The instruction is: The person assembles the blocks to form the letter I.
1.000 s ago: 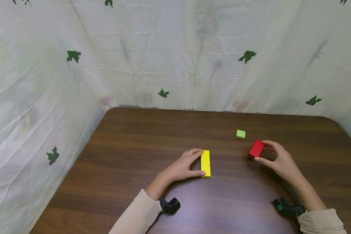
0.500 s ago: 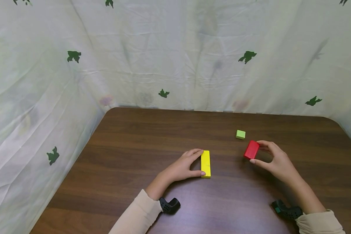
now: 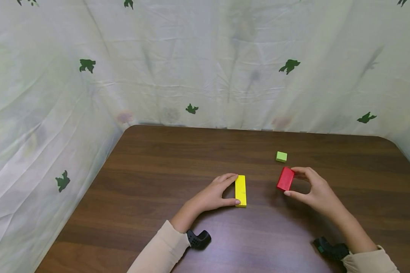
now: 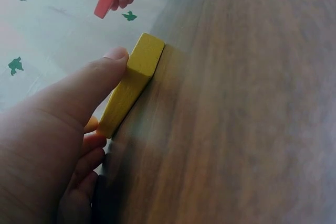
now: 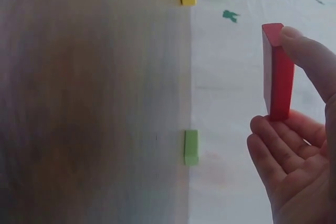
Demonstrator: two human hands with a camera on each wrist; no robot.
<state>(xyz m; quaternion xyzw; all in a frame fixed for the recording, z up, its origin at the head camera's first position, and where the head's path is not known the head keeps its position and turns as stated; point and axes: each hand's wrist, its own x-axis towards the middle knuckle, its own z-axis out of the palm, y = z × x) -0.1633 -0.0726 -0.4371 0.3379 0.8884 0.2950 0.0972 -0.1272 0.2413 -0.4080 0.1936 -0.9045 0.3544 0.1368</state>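
Yellow rectangular block [image 3: 240, 190] rests on the counter [image 3: 164, 151], the thumb of our left hand [image 3: 212, 194] at its near end and the fingers at its far one, clamped on it, presumably to steady it. Our right hand [image 3: 317, 192] pinches a red rectangular block [image 3: 285, 179] by its ends above the counter; we judge this leaves its long sides free. A small light-green block [image 3: 281, 156] lies untouched just beyond those fingers.
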